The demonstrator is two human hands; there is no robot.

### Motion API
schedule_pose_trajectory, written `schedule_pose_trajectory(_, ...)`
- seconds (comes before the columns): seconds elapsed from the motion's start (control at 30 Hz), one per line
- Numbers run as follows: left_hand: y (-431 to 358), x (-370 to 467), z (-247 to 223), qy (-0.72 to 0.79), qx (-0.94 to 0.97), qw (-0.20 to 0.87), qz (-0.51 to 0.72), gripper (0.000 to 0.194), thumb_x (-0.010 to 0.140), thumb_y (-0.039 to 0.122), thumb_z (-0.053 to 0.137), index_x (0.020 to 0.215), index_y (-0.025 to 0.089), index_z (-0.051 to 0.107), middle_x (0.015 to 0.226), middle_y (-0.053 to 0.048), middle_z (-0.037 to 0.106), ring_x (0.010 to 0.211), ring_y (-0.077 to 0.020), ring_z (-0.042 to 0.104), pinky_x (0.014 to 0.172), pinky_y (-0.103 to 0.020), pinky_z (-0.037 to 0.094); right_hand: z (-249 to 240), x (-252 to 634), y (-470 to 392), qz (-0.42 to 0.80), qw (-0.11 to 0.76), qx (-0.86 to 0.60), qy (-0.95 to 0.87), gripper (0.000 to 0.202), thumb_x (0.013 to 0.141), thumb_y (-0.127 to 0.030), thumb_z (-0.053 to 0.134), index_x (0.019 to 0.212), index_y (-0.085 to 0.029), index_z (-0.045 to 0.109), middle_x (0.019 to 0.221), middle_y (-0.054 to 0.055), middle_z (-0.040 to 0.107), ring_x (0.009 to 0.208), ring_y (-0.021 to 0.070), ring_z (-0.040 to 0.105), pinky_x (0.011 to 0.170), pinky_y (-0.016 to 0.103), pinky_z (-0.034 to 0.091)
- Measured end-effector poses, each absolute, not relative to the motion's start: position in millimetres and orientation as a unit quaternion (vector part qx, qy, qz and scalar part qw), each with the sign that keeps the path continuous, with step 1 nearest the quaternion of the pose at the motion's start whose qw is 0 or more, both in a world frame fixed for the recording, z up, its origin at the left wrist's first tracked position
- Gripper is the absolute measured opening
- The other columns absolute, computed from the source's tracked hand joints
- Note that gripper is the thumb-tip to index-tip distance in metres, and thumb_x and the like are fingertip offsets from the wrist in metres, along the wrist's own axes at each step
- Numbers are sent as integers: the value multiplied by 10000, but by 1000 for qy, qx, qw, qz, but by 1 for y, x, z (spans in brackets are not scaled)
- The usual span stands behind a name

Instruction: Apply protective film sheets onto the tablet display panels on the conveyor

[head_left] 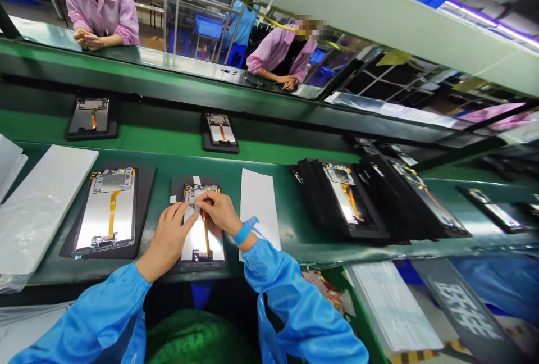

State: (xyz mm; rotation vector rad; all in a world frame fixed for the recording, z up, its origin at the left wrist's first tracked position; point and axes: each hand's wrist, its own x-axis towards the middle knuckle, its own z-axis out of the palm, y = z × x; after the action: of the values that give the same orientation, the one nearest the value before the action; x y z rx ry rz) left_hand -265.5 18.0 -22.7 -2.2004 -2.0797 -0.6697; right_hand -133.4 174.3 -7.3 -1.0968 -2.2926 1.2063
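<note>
An opened tablet (214, 247) lies in front of me on a dark pad (177, 185), its circuit board (197, 190) at the far end. An orange flat cable (206, 232) runs down its silvery back. My left hand (170, 235) rests at the tablet's left edge, fingers stretched over the board and thumb reaching across. From the right, my right hand (219, 210) pinches at the board with thumb and fingertips together; whatever is between them is hidden. Left of my hands, a second opened tablet (122, 212) sits on another dark pad (145, 195).
White sheets (54, 184) lie far left, and a white sheet (259, 201) is right of my hands. Dark pads with opened tablets (345, 195) crowd the right. Two more tablets (90, 117) sit on the green belt (164, 128) behind. Two people in pink (101, 10) lean opposite.
</note>
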Motion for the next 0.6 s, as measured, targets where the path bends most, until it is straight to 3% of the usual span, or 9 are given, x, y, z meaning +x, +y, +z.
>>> schedule_pose_trajectory(0.6, 28, -259, -18, -688, -706, 38, -164, 524, 893, 26, 403, 1375, 146, 570, 1404, -197, 537, 1274, -331, 463, 1031, -506, 406, 0, -136, 166, 374, 155, -396, -824, 92, 888, -253, 665, 825, -247, 733, 759, -43, 715, 702, 143, 620, 685, 246, 436)
